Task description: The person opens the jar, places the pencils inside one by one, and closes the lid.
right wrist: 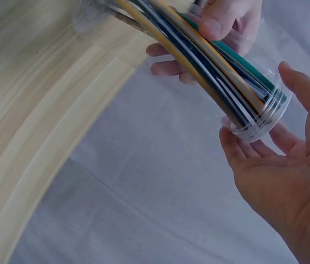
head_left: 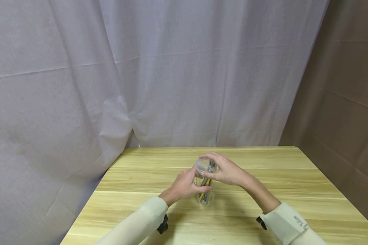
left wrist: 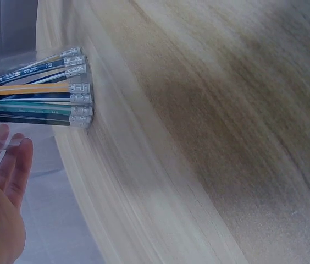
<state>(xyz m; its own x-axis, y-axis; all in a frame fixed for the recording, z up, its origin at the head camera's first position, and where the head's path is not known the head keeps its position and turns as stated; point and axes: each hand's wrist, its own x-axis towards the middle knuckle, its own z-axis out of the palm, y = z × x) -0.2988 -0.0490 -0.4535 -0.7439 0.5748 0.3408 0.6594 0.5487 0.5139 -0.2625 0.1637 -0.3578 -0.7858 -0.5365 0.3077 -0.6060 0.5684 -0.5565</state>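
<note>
A clear plastic jar [head_left: 212,196] stands on the wooden table, filled with several pencils [left wrist: 39,88] in yellow, green and dark colours. Their eraser ends with metal bands point down at the jar's base. My left hand [head_left: 184,183] holds the jar's side, with the thumb across the front and the other fingers behind. Around the top, the thumb and fingers of my right hand [head_left: 228,171] curl on the clear round lid [right wrist: 280,113], thumb on one side and fingertips on the other. The right palm stays off the lid in the right wrist view.
The light wood table [head_left: 125,204] has its far edge against a grey curtain [head_left: 178,85]. A brown curtain [head_left: 340,112] hangs along the right side. Dark wrist straps [head_left: 163,225] show beneath the pale sleeves.
</note>
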